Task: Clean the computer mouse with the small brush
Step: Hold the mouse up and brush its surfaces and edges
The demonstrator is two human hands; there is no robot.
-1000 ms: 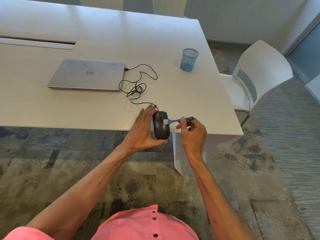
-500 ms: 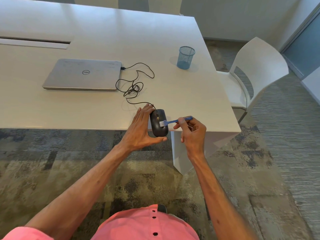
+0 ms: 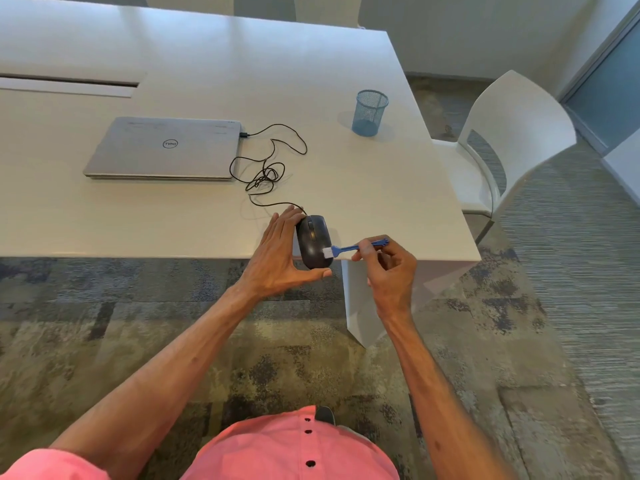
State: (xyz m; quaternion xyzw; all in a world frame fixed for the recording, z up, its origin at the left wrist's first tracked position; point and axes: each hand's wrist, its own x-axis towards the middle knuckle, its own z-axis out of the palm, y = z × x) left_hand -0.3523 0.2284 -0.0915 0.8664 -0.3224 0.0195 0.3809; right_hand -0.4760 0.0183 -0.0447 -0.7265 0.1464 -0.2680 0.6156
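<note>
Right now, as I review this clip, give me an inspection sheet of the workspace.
Surface: white table.
Job's things: black mouse at the table's near edge; small blue brush, bristles on its right side.
Clutter: closed laptop; blue mesh cup.
Hands: left hand holds the mouse; right hand pinches the brush handle.
Cables: mouse cable, tangled, plugged into the laptop.
Surroundings: white chair; patterned carpet.

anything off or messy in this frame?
Only the mouse cable: it lies knotted in loose loops between the closed laptop and the mouse. The mouse also sticks out past the table edge, but the left hand holds it. Nothing spilled or damaged.
</note>
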